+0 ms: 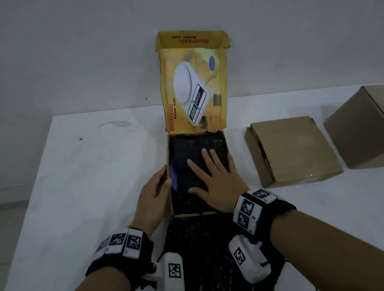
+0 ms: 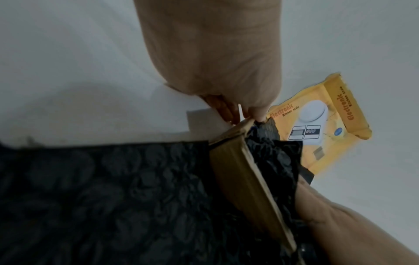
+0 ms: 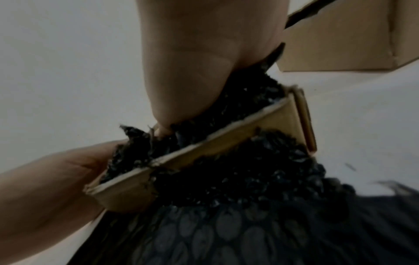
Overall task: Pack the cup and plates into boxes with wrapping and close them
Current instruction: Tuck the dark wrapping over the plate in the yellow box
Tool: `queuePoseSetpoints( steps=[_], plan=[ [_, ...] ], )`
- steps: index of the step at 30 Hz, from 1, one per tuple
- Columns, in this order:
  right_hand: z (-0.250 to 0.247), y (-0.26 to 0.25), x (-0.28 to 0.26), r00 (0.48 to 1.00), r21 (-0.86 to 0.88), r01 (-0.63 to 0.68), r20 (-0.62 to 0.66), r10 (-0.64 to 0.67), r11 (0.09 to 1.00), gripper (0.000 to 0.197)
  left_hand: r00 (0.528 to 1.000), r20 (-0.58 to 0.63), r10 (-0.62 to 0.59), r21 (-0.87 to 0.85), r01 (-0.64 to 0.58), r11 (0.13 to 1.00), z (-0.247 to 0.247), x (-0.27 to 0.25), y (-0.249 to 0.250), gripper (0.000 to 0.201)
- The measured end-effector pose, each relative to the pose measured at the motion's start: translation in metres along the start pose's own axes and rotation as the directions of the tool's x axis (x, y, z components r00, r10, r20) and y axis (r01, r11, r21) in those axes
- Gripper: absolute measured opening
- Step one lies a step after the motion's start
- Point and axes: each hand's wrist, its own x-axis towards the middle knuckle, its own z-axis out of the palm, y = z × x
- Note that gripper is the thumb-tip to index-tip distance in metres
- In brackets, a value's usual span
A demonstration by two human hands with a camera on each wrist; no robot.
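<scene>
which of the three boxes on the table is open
The yellow kitchen-scale box in the middle, lid standing up, black wrap inside. Both plain brown boxes to its right are shut.

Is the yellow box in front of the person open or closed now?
Open. The yellow box has its lid standing upright at the back, and the right hand lies flat on the black wrapping inside.

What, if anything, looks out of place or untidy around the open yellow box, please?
The black bubble wrap spills over the near wall of the yellow box onto the table, so the raised lid could not shut cleanly. The cardboard rim looks frayed. A blue item peeks out uncovered by the left hand.
</scene>
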Motion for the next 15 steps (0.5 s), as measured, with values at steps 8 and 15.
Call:
queuePoseSetpoints(
  steps=[8, 15],
  plan=[
    [0.016, -0.009, 0.017, 1.0, 0.006, 0.0, 0.014, 0.0, 1.0, 0.09, 0.999, -0.022, 0.043, -0.006, -0.043, 0.999, 0.004, 0.0, -0.005, 0.055],
    [-0.021, 0.002, -0.004, 0.994, 0.445, 0.074, -0.103, -0.031, 0.893, 0.063, 0.998, 0.003, 0.059, -0.024, -0.059, 0.998, 0.002, -0.001, -0.001, 0.044]
  ],
)
